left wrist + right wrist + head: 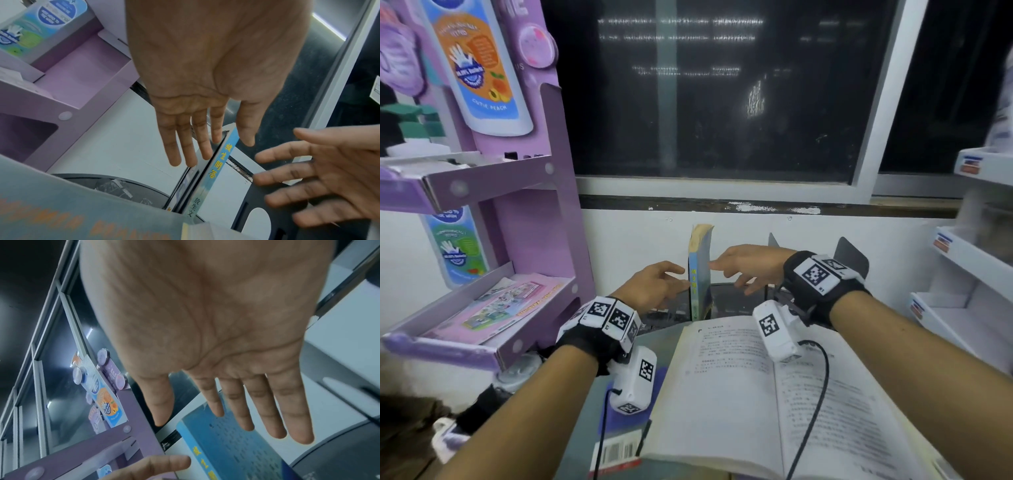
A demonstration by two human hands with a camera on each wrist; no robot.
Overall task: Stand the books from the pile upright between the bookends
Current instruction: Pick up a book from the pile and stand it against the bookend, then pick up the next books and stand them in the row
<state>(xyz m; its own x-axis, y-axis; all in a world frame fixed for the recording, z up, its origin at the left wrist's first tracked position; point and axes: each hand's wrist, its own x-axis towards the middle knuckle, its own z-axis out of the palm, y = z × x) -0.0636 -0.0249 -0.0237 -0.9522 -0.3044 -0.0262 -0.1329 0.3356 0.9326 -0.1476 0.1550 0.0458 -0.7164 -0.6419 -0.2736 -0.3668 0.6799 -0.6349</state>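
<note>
A thin blue book (700, 274) with yellow spine lettering stands upright at the back of the table. My left hand (674, 279) is just left of its spine and my right hand (726, 274) just right of its cover, both with straight fingers and holding nothing. Whether they touch the book I cannot tell. A dark metal bookend (851, 255) stands to the right behind my right wrist. In the left wrist view the spine (218, 170) leans on a thin dark plate. The right wrist view shows the blue cover (236, 443). An open book (756, 394) lies in front on a barcoded book (616, 452).
A purple cardboard display rack (517, 205) stands close on the left, with leaflets on its lower shelf. White shelving (962, 291) stands at the right. A white wall and a dark window (722, 102) are right behind the upright book. The grey table (585, 428) reaches the bottom edge.
</note>
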